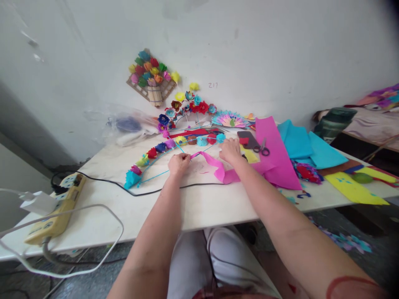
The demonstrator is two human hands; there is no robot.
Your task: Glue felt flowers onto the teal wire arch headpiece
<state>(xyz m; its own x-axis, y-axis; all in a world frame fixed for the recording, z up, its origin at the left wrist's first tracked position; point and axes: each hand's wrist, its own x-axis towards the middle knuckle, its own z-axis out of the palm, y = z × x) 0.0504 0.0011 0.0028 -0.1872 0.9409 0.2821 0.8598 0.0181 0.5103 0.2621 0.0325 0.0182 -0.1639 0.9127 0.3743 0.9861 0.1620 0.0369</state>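
Observation:
My left hand (pixel 179 163) is closed in a pinch on the end of a pink crepe paper strip (pixel 220 172). The strip curls to the right across the table and passes below my other wrist. Near the right end of an arched wire frame lined with crepe paper flowers (pixel 170 144), my right hand (pixel 230 150) has its fingers bent together beside a light blue flower (pixel 220 138). What those fingers hold, if anything, is hidden. Thin blue-wrapped stems (pixel 155 176) of the frame run to my left hand.
To the right lie a large pink paper sheet (pixel 264 135), scissors (pixel 264 151), a dark phone (pixel 246 140) and folded blue paper (pixel 294 143). A black cable (pixel 149 193) crosses the table from a power strip (pixel 62 207) at left. More paper flowers (pixel 176 106) stand by the wall.

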